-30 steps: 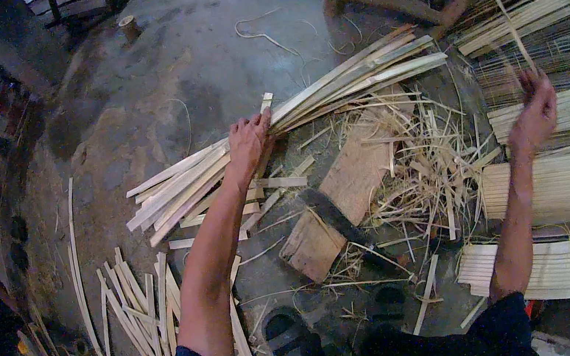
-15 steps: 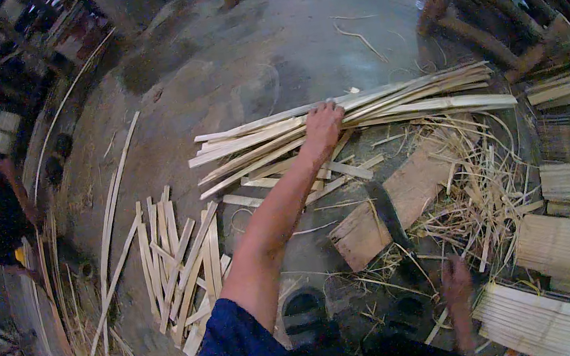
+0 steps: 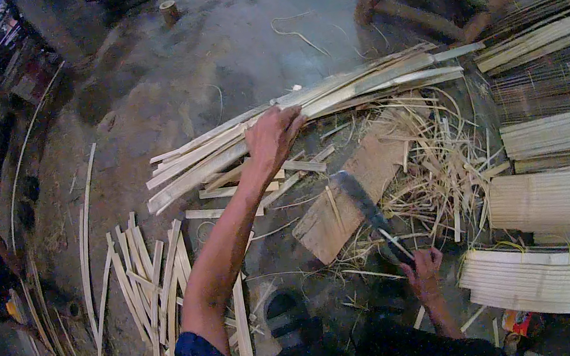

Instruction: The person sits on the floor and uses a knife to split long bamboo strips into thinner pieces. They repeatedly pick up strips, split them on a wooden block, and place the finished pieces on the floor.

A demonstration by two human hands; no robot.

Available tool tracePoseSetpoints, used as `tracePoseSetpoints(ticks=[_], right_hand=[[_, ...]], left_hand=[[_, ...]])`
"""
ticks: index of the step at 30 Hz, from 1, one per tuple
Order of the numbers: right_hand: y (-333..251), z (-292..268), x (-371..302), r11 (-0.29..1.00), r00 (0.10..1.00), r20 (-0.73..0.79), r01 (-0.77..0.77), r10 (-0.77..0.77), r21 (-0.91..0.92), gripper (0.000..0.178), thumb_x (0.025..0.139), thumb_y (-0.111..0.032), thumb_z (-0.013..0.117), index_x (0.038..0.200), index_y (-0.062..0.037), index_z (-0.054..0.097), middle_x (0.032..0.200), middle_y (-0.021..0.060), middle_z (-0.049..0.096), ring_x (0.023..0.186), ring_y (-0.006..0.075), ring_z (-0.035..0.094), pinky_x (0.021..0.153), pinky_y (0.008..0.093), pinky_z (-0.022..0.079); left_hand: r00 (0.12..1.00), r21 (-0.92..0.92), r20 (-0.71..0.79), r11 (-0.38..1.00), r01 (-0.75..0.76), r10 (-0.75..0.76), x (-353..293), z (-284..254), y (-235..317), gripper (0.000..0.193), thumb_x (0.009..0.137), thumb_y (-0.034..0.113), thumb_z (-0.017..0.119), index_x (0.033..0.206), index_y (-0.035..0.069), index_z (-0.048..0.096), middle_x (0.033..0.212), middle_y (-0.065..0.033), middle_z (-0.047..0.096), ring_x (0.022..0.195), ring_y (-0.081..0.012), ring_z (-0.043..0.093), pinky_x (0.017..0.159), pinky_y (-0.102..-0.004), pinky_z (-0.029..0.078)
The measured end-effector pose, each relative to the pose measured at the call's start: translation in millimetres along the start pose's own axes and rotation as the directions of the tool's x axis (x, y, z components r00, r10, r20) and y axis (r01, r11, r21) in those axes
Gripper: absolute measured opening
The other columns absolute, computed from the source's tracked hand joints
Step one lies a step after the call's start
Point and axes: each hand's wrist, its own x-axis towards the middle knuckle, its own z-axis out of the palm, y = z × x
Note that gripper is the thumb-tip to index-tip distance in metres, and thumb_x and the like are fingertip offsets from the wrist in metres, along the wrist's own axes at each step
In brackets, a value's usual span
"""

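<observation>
My left hand reaches forward, its fingers closed over a long bundle of pale bamboo strips lying crosswise on the floor. Nearer to me, my right hand grips the handle end of a broad dark-bladed machete. Its blade points forward and left, above the edge of a flat wooden board. Under my left forearm lie several short cut strips. Thin shavings are heaped on the board's far end and to its right.
More loose strips lie left of my feet, with longer ones beyond. Stacked slatted panels line the right side. A wooden frame stands at the back right, and a short round stub far ahead. Another person's arm shows at the left.
My left hand has shifted along the bundle, which has tilted and shows differently as the view turned right. My right hand has come forward and left, with the machete showing more fully.
</observation>
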Motion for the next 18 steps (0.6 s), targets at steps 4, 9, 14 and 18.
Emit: tracePoseSetpoints(ticks=[4, 9, 14, 18], right_hand=[[32, -37, 5, 0.988, 0.986, 0.072, -0.154, 0.153, 0.005, 0.040, 0.080, -0.021, 0.065, 0.112, 0.0004, 0.054, 0.109, 0.0174, 0.051, 0.102, 0.0355, 0.045, 0.093, 0.0450, 0.034], [-8, -68, 130, 0.990, 0.984, -0.139, 0.096, -0.110, -0.099, 0.060, 0.079, -0.028, 0.067, 0.131, -0.0062, 0.045, 0.129, 0.0168, 0.046, 0.123, 0.0349, 0.038, 0.104, 0.0454, 0.029], [-76, -46, 215, 0.819, 0.819, -0.048, 0.573, -0.572, 0.021, 0.061, 0.073, -0.025, 0.071, 0.130, -0.0177, 0.049, 0.117, 0.0135, 0.053, 0.108, 0.0336, 0.050, 0.096, 0.0431, 0.038], [-68, -8, 222, 0.761, 0.761, 0.020, 0.647, -0.648, 0.050, 0.051, 0.067, -0.021, 0.073, 0.116, -0.0157, 0.061, 0.072, 0.0078, 0.051, 0.067, 0.0287, 0.051, 0.060, 0.0399, 0.041]], left_hand=[[0.997, -0.080, 0.059, 0.996, 0.049, -0.044, -45, -5, 12, 0.027, 0.083, 0.036, 0.061, 0.099, 0.015, 0.068, 0.083, -0.0125, 0.062, 0.081, -0.0327, 0.060, 0.066, -0.0437, 0.046], [0.979, -0.131, 0.179, 0.984, 0.123, -0.098, -102, -9, 15, 0.027, 0.082, 0.037, 0.061, 0.099, 0.016, 0.068, 0.083, -0.0131, 0.062, 0.080, -0.0331, 0.061, 0.066, -0.0444, 0.047], [0.957, -0.037, 0.284, 0.996, 0.081, -0.068, -151, -18, 19, 0.032, 0.082, 0.040, 0.059, 0.105, 0.018, 0.066, 0.085, -0.0119, 0.063, 0.084, -0.0325, 0.061, 0.069, -0.0440, 0.050], [0.996, 0.072, -0.093, 0.997, -0.007, 0.014, -174, -39, 32, 0.037, 0.079, 0.032, 0.065, 0.112, 0.016, 0.061, 0.099, -0.0111, 0.061, 0.095, -0.0318, 0.058, 0.080, -0.0416, 0.048]])
